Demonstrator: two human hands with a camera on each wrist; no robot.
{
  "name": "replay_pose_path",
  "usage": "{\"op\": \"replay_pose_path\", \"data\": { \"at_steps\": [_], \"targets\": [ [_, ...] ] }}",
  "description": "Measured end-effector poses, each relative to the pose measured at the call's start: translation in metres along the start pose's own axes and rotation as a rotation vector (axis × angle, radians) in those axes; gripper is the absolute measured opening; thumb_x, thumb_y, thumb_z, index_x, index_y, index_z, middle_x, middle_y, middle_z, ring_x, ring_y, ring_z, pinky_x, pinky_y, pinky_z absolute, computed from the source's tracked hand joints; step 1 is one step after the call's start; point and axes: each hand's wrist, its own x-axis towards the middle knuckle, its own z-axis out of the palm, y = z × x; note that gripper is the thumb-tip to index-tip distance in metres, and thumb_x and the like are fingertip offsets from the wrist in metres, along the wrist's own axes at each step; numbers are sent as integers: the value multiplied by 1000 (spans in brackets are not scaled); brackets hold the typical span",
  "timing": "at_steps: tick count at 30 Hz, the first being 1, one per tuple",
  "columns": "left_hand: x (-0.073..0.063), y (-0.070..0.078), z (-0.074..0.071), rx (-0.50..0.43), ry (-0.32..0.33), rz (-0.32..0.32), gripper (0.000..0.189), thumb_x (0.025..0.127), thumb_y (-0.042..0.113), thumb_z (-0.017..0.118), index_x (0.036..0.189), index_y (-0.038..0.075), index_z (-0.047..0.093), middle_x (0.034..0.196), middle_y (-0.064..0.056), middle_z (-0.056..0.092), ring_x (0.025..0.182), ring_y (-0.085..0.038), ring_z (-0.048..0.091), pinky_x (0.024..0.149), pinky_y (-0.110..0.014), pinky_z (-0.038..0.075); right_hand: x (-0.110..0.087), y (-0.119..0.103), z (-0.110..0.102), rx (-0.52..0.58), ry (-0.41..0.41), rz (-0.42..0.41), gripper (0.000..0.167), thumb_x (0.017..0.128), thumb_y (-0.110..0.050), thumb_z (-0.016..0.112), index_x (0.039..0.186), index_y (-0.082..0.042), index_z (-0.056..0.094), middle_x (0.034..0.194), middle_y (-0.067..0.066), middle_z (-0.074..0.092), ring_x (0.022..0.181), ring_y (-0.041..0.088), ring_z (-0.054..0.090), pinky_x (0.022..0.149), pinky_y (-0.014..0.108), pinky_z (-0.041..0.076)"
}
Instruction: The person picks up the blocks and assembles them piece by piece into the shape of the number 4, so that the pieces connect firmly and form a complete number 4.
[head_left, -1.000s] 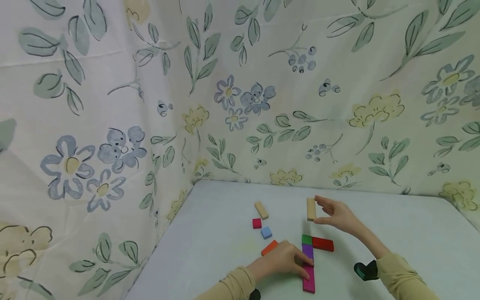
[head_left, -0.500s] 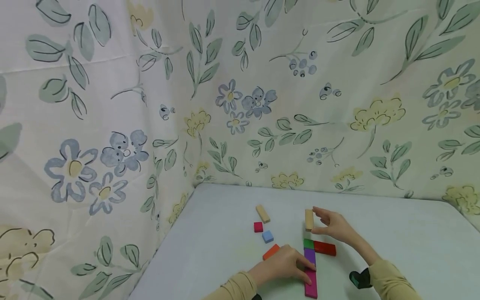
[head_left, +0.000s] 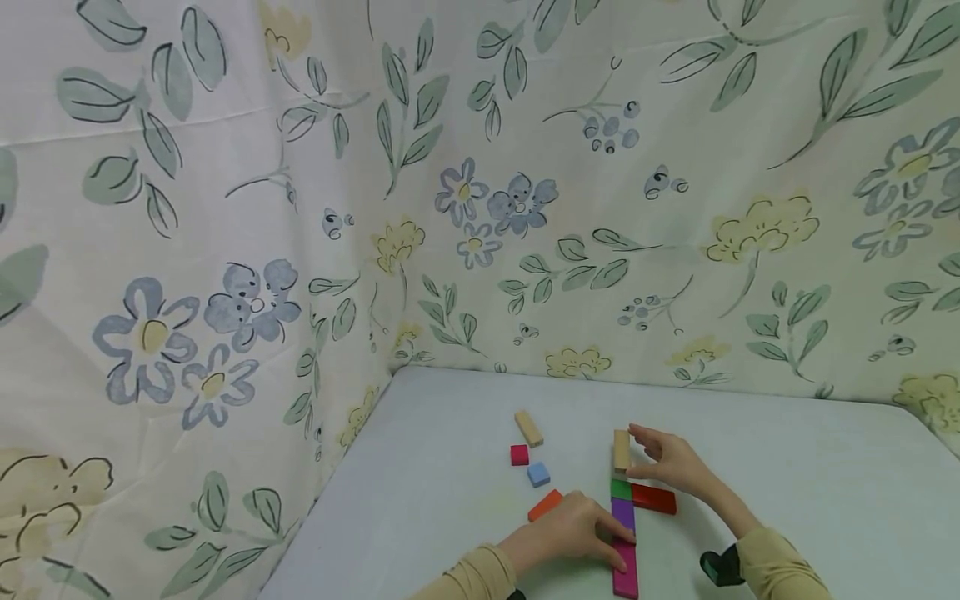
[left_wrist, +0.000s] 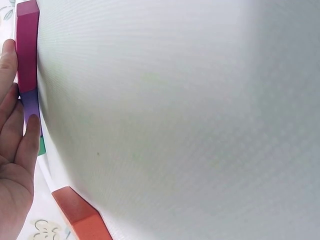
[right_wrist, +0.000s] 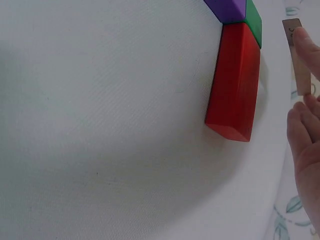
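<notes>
My right hand pinches a plain wooden block by its right side between thumb and fingertips. In the head view the block's near end comes right up to the green block. My left hand rests on the row of blocks, thumb on the magenta block and a finger by its joint with the purple block. In the left wrist view its fingers look fairly straight against the row. A red block stands out sideways from the green one.
Left of the row lie an orange block, a blue cube, a red cube and another wooden block. Floral cloth hangs behind and left of the white table.
My right hand has brought the wooden block nearer and down, to the far end of the row by the green block. The left hand stays in place on the row.
</notes>
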Motion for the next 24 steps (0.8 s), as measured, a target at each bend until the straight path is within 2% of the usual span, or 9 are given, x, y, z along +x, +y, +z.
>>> {"op": "replay_pose_path", "data": {
  "at_steps": [6, 13, 24],
  "targets": [
    [1, 0, 0, 15, 9, 8, 35, 80, 36, 73, 114, 29, 70, 103, 18, 71, 61, 15, 42, 49, -8, 34, 0, 2, 1, 0, -9, -4, 82, 76, -26, 79, 139, 9, 39, 139, 31, 44, 123, 46, 48, 91, 42, 49],
    [-1, 3, -1, -6, -3, -22, 34, 81, 34, 73, 114, 28, 70, 101, 18, 72, 64, 16, 46, 50, -9, 36, 0, 2, 6, -3, -11, 27, 81, 76, -26, 79, 138, 8, 40, 139, 30, 45, 123, 46, 49, 91, 42, 50],
    [-1, 2, -2, 2, -9, -19, 34, 82, 34, 72, 116, 29, 69, 102, 17, 72, 66, 18, 46, 52, -7, 37, 1, 4, 9, -14, -15, 45, 82, 75, -26, 80, 137, 9, 41, 138, 31, 45, 120, 47, 50, 90, 43, 51]
  ]
}}
